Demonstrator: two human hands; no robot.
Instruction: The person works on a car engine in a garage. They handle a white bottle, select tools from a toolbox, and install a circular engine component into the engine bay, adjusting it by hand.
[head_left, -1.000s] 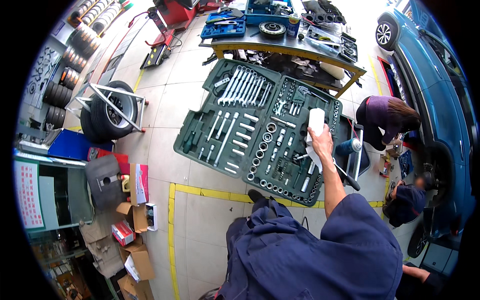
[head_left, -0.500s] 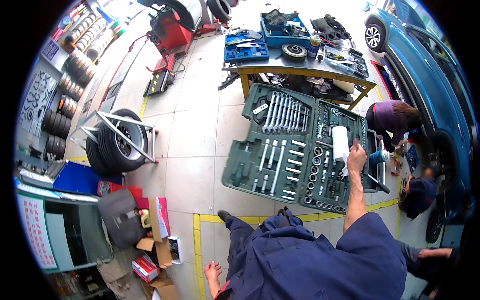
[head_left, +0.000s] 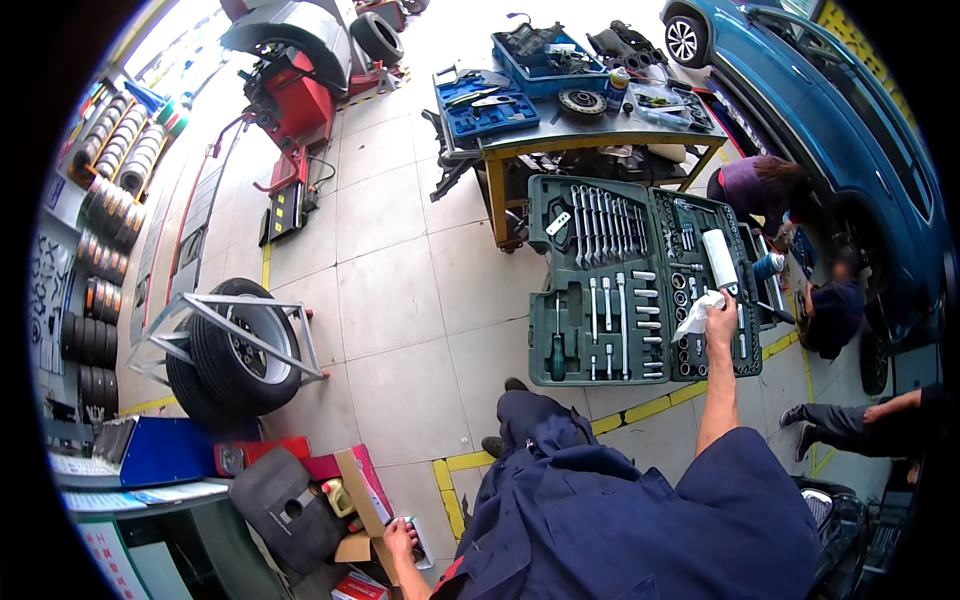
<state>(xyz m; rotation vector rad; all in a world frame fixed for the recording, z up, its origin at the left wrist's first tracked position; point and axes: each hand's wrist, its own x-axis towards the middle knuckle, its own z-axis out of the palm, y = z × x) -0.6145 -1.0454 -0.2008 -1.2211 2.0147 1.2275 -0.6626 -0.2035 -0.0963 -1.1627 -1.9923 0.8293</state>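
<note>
My right hand (head_left: 722, 318) is closed on a crumpled white paper towel (head_left: 697, 312), over the right half of an open green socket case (head_left: 548, 368). Just beyond it a white roll (head_left: 718, 258) rests on the sockets, with a blue spray can (head_left: 768, 266) beside the case. The case's left half holds combination wrenches (head_left: 602, 228), extension bars and a screwdriver (head_left: 557, 352). My left hand (head_left: 402, 542) hangs at lower left above cardboard boxes (head_left: 357, 490), fingers loosely curled and apart, holding nothing visible.
Behind the case stands a yellow-framed workbench (head_left: 496, 190) with trays and parts. Two tyres in a rack (head_left: 235, 360) stand left, a red tyre machine (head_left: 295, 100) farther back. A blue car (head_left: 800, 110) runs along the right, where several people (head_left: 760, 195) crouch or sit low.
My view has swung, shifting the scene. My right hand has drawn back slightly from the roll with the crumpled paper. My left hand, unseen a second ago, has come into view at lower left.
</note>
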